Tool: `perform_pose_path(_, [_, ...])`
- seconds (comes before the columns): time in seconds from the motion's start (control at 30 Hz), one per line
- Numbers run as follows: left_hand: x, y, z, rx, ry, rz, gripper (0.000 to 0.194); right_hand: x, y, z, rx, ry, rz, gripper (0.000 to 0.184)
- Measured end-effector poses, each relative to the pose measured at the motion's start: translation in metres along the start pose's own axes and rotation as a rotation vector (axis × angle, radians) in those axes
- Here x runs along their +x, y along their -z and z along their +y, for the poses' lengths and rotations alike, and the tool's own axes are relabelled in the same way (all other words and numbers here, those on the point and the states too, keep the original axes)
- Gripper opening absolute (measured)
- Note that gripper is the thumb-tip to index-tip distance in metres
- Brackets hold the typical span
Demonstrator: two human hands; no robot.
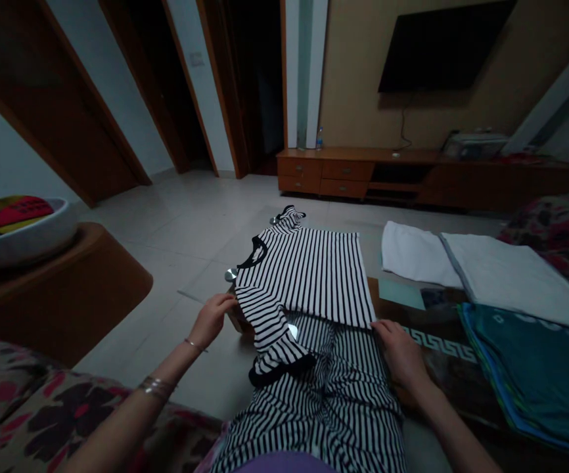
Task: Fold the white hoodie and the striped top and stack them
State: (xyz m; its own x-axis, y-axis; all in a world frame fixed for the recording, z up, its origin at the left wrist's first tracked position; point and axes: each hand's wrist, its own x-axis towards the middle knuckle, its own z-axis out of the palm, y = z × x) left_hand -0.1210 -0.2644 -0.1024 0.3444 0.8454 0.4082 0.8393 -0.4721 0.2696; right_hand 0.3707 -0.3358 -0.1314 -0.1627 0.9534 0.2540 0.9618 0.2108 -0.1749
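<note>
A black-and-white striped shirt [309,269] lies spread over the end of a glass-topped table, its black-trimmed neck facing left. One sleeve [269,322] hangs toward me over my striped trousers; the other sticks out at the far side. My left hand [214,318], a bracelet at its wrist, pinches the shirt at the near shoulder. At the near hem corner, my right hand [400,348] has its thumb and fingers closed on the fabric.
Folded white cloths [511,269] and a stack of teal and blue cloths [535,368] lie on the table to the right. A flowered sofa [68,420] is at lower left, near a brown stand [92,282] bearing a white basin [58,230]. Beyond stands a low TV cabinet [348,172].
</note>
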Motion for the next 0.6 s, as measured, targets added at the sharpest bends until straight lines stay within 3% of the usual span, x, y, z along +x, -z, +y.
perform_pose_path(0.13, [0.032,-0.014,-0.036,0.147,-0.108,-0.091,0.040,0.007,-0.003,0.011,-0.102,0.062,-0.029,0.034])
perform_pose_path(0.27, [0.049,-0.022,-0.050,0.144,-0.180,-0.226,0.035,0.017,0.000,0.014,-0.151,0.125,-0.034,0.022])
perform_pose_path(0.43, [0.059,-0.025,-0.043,0.174,-0.133,-0.261,0.022,0.024,-0.001,0.011,-0.109,0.250,-0.014,0.023])
perform_pose_path(0.6, [0.060,-0.022,-0.030,0.181,-0.084,-0.242,0.018,0.032,0.003,-0.001,-0.121,0.179,-0.097,0.018])
